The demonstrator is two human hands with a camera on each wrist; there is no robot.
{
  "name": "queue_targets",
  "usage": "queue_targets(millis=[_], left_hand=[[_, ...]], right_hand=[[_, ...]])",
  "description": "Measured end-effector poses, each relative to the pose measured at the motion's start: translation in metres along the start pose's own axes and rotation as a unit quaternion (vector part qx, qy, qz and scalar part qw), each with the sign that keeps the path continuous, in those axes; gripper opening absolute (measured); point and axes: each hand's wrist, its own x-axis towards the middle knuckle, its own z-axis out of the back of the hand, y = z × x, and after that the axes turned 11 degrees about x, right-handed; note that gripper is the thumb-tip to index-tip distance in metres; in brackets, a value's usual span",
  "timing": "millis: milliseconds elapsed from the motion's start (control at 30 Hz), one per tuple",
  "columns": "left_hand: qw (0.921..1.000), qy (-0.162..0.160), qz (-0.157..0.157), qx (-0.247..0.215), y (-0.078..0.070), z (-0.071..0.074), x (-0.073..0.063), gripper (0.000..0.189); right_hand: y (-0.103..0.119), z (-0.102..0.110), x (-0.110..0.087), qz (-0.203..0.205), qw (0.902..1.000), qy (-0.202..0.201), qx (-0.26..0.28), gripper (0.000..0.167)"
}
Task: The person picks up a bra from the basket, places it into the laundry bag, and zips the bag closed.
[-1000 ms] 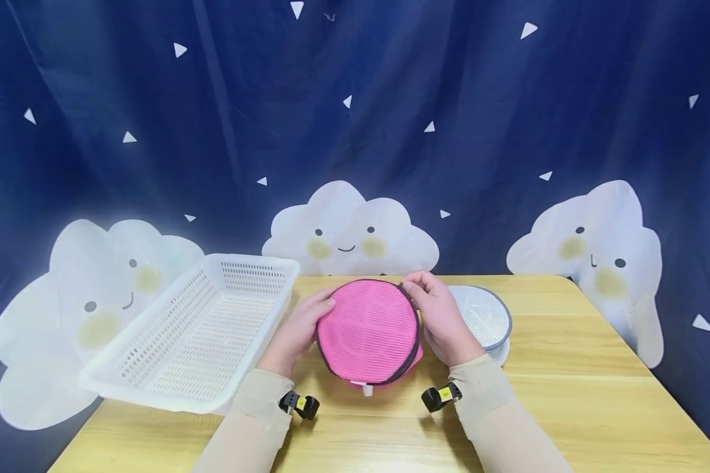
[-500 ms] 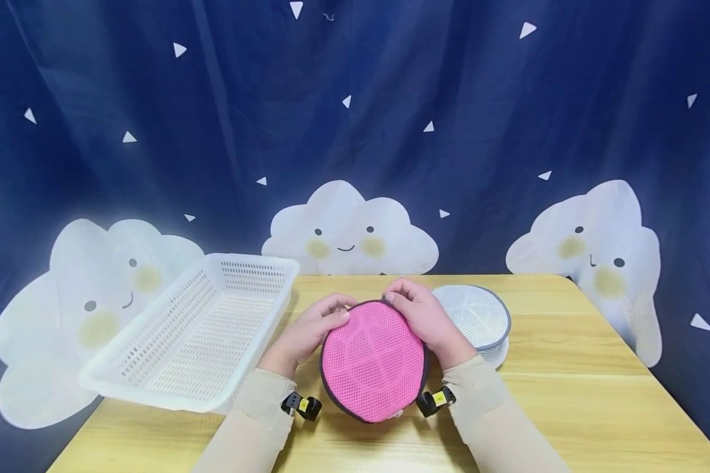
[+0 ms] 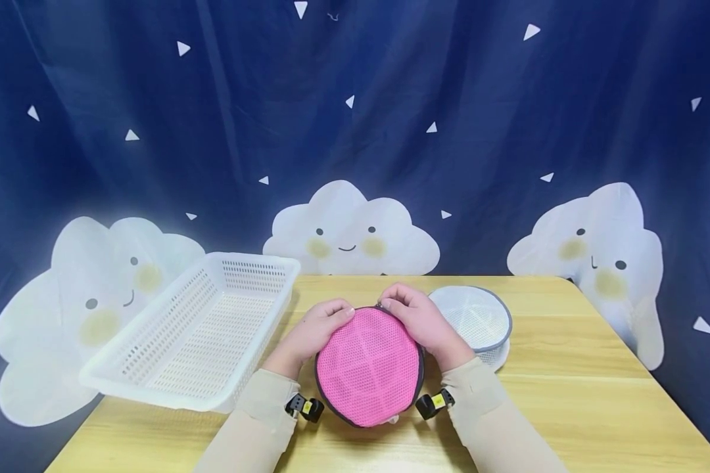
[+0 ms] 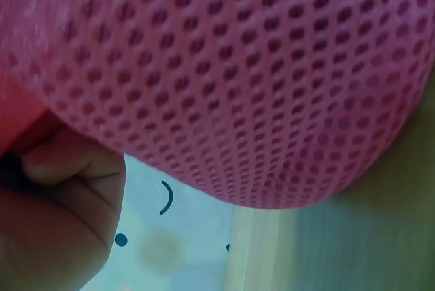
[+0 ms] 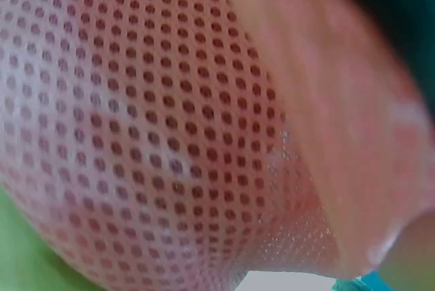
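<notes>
A round pink mesh laundry bag (image 3: 369,368) with a black zipped edge stands tilted between both hands, above the wooden table. My left hand (image 3: 316,332) grips its upper left rim, thumb on the near side. At the top of the rim, my right hand (image 3: 420,318) pinches the black zipper edge; the zip pull itself is hidden by the fingers. The pink mesh (image 4: 238,87) fills most of the left wrist view, with fingers (image 4: 68,209) at the lower left. In the right wrist view the mesh (image 5: 149,114) bulges close to the camera.
A white perforated plastic basket (image 3: 242,368) stands on the table at the left. Right of my right hand lies a white round mesh bag (image 3: 473,318) with a grey edge. The wooden table (image 3: 580,394) ends at a dark blue curtain (image 3: 355,85) with cloud prints.
The pink bag has come down and tilted its face toward me. My right hand has slid left along the zipped rim to the top, closer to my left hand.
</notes>
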Motion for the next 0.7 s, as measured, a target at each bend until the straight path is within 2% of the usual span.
queue_targets(millis=[167,333,433,700], left_hand=[[0.9991,-0.036,0.002,0.022,-0.0032,0.0015,-0.0002,0.024],[0.998,-0.061,0.016,-0.006,0.0006,0.0025,0.0004,0.026],[0.9972,-0.067,0.022,-0.026,0.0027,0.0029,0.0003,0.027],[0.9953,-0.074,0.037,-0.05,-0.0043,0.0034,-0.0023,0.028]], right_hand=[[0.002,-0.0011,-0.0008,0.007,0.9997,-0.005,-0.024,0.012],[0.0024,-0.0004,-0.0004,0.014,0.9992,-0.021,-0.031,0.012],[0.0,0.0005,0.0004,0.02,0.9994,-0.021,-0.021,0.012],[-0.0004,0.0003,0.0,0.034,0.9987,-0.026,-0.027,0.012]])
